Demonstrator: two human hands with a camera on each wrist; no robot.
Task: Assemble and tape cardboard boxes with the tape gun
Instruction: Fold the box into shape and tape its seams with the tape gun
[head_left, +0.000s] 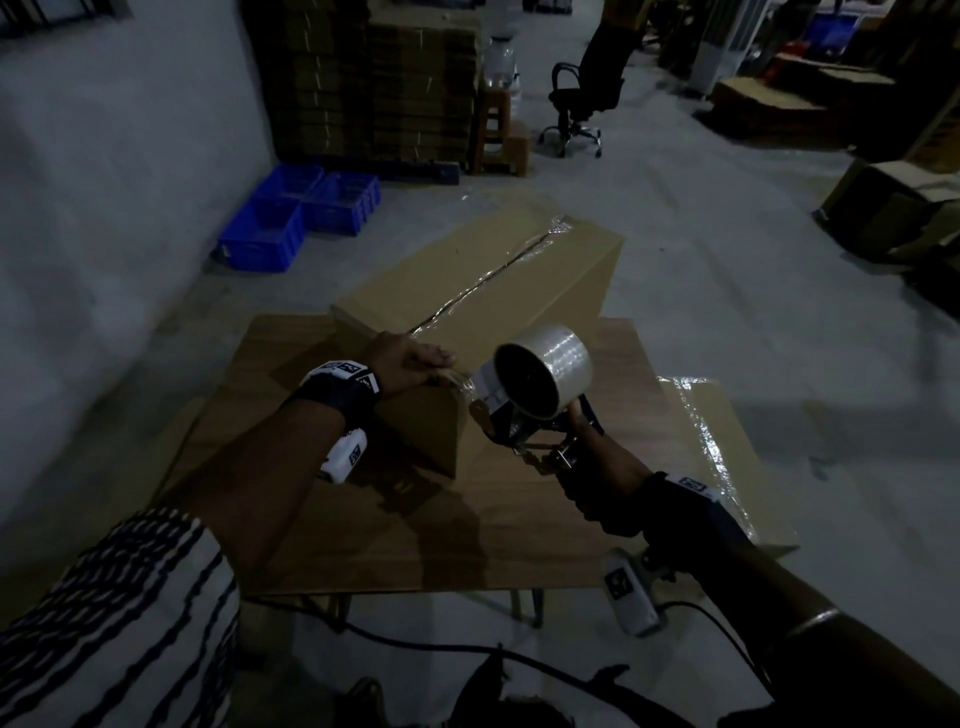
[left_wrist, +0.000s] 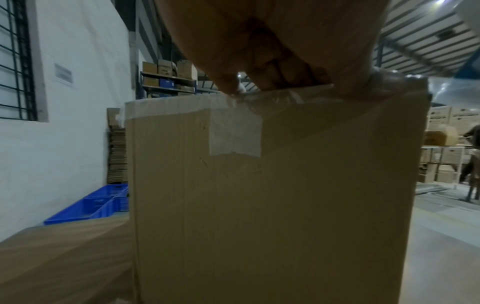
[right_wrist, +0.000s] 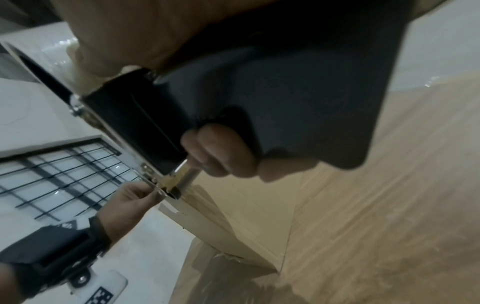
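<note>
A long cardboard box (head_left: 467, 270) lies on the wooden table (head_left: 519, 545), with clear tape running along its top seam. My left hand (head_left: 410, 358) grips the box's near top edge, fingers curled over it and the thumb on the tape end (left_wrist: 272, 51). A tape strip (left_wrist: 235, 133) hangs down the box's near end face (left_wrist: 272, 205). My right hand (head_left: 597, 483) grips the handle of the tape gun (head_left: 535, 415), which sits just off the box's near right corner. Its clear roll (head_left: 550, 369) points up. A short stretch of tape runs from the gun (right_wrist: 259, 92) to the left hand (right_wrist: 127, 201).
Another taped box (head_left: 727, 457) lies at the table's right edge. Blue crates (head_left: 296, 213) stand on the floor at the left wall, stacked flat cartons (head_left: 374, 78) and an office chair (head_left: 582, 98) behind. A black cable (head_left: 467, 649) crosses the floor near me.
</note>
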